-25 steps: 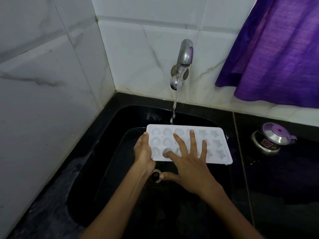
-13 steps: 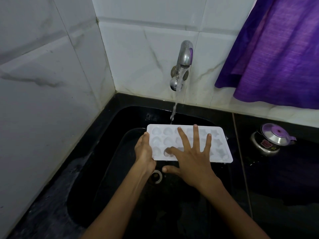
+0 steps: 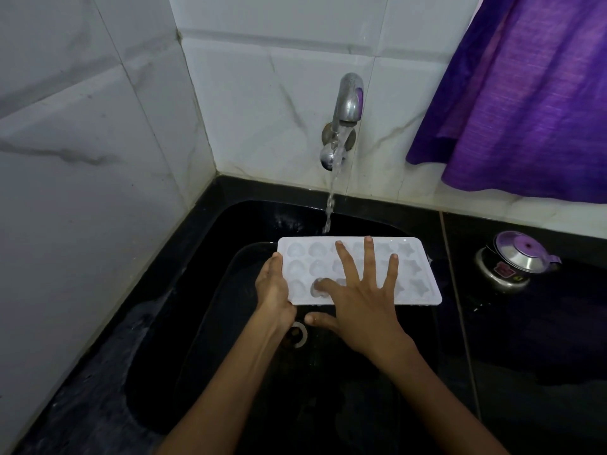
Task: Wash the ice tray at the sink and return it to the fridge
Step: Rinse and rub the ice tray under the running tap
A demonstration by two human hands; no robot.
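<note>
You are mid-wash: the ice tray [image 3: 358, 270] is held level over the black sink [image 3: 203, 290], just in front of the tap [image 3: 348, 103].

Your left hand [image 3: 274, 290] grips the tray's left end; your right hand [image 3: 361, 300] lies spread on its moulds, fingers straight, forefinger in a front-row cup. The water stream [image 3: 330, 205] falls just behind the tray's far edge, so next, nudge the tray back under it, rub each cup, and keep it level.
</note>
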